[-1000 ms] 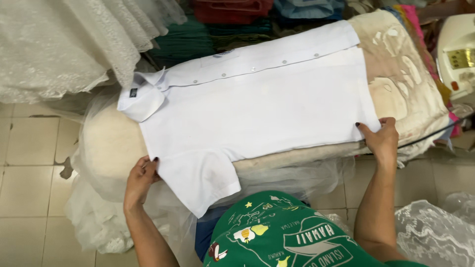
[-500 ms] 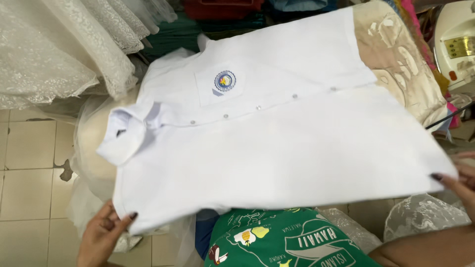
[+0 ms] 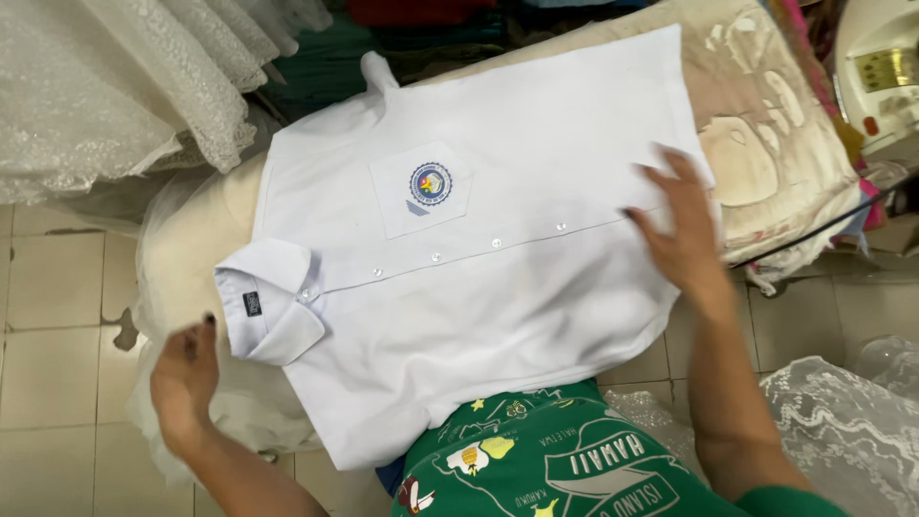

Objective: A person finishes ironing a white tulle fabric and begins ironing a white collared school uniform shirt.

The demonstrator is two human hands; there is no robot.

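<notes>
A white short-sleeved shirt (image 3: pixel 479 287) lies spread face up across a padded ironing board (image 3: pixel 775 163), its collar (image 3: pixel 273 302) pointing to the person's left and its hem toward the right. A row of small buttons (image 3: pixel 493 243) runs along the closed front, and a chest pocket (image 3: pixel 421 187) with a round blue badge sits on the far half. The near edge of the shirt hangs over the board's side, just above the person's green printed top (image 3: pixel 555 460).

The right hand (image 3: pixel 680 225) rests flat on the shirt near its hem, fingers spread and palm down, pinching nothing. It looks slightly blurred. The left hand (image 3: pixel 184 373) is just beside the collar, at the board's rounded end, with its fingers loosely curled and dark-painted nails showing; whether it touches the collar or the cloth under it cannot be told, and it grips nothing that can be seen.

The board's cover is cream with a raised pattern. White lace fabric (image 3: pixel 115 86) hangs at the upper left, and more lace (image 3: pixel 852 431) lies at the lower right. A pale machine (image 3: pixel 881 67) stands at the upper right corner. The floor (image 3: pixel 57 316) is tiled.
</notes>
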